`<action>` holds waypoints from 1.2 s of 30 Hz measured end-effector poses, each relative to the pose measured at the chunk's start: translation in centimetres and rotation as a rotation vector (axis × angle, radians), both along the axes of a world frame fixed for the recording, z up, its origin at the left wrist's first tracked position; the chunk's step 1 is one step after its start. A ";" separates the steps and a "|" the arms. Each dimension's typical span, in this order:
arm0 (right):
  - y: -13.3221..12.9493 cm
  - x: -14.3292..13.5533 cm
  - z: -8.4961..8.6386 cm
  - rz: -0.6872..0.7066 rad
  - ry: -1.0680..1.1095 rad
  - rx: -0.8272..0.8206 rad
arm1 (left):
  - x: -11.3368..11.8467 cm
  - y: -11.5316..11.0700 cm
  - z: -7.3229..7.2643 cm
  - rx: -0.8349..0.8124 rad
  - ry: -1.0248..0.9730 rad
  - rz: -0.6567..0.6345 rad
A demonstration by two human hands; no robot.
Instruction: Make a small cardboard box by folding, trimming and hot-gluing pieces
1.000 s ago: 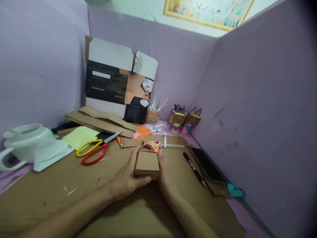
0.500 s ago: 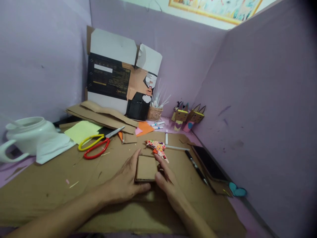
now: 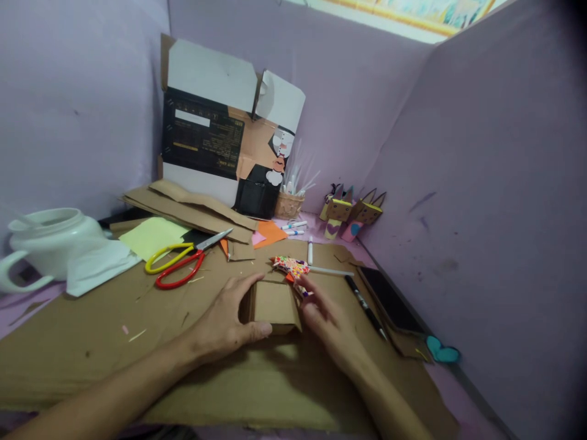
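Observation:
A small cardboard box (image 3: pixel 275 302) lies on the cardboard sheet in front of me, its square top facing up and a right-hand flap sticking out a little. My left hand (image 3: pixel 229 311) holds it from the left, with the thumb at the near corner and the fingers along the far left side. Just off the box's right side is my right hand (image 3: pixel 328 315), its fingers apart and nothing visible in them. Behind that hand lies a flower-patterned glue gun (image 3: pixel 290 266), partly hidden, with a white glue stick (image 3: pixel 332 271) out of its back.
Scissors (image 3: pixel 181 267), yellow paper (image 3: pixel 153 238) and a white teapot (image 3: pixel 57 244) are on the left. To the right lie a black pen (image 3: pixel 365 307) and a phone (image 3: pixel 389 299). A flattened carton (image 3: pixel 206 134), a basket (image 3: pixel 288 205) and cardboard figures (image 3: pixel 339 211) stand at the back.
My right hand has let go of the box and drawn away to the right, fingers opening. The box's right flap now stands out. My left hand stays at the box.

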State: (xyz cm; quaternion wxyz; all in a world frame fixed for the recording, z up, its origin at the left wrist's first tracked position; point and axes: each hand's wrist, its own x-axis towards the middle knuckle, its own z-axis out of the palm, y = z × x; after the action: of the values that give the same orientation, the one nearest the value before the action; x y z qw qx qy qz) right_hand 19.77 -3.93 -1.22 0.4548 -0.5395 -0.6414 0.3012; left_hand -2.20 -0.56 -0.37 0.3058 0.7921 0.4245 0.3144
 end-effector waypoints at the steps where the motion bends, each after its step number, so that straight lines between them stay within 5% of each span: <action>1: 0.3 0.6 0.2 -0.121 -0.123 0.044 | 0.0 0.0 0.1 -0.003 -0.006 -0.007; 3: 1.3 1.4 0.5 -0.293 -0.402 0.095 | 0.1 0.0 0.1 -0.008 -0.013 -0.019; 6: 3.5 1.4 0.9 -0.256 -0.559 0.075 | 0.1 -0.1 0.2 0.004 0.009 -0.005; 9: 4.8 0.7 0.8 -0.219 -0.593 0.080 | 0.1 -0.2 0.3 0.014 0.027 -0.005; 17: 3.1 2.1 0.1 -0.044 -0.589 0.072 | 0.0 -0.1 0.0 0.022 0.003 -0.023; 24: 6.4 1.7 0.7 -0.196 -0.537 0.101 | -0.1 0.0 -0.3 -0.013 -0.010 -0.024; 28: 2.8 0.5 2.0 -0.201 -0.427 0.146 | 0.0 -0.1 -0.2 -0.024 0.004 -0.021; 30: 0.3 -0.3 1.9 -0.032 -0.183 0.045 | 0.1 -0.1 -0.1 -0.020 0.017 -0.018; 36: -1.1 -2.6 -0.5 0.088 0.009 -0.027 | 0.3 -0.1 0.3 -0.067 -0.004 0.002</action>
State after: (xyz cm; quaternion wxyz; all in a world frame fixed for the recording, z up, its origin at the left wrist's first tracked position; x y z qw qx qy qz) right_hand 17.18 -5.05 -1.73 0.4368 -0.5156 -0.6582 0.3319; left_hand -1.91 -0.67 -0.03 0.3328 0.7803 0.4349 0.3020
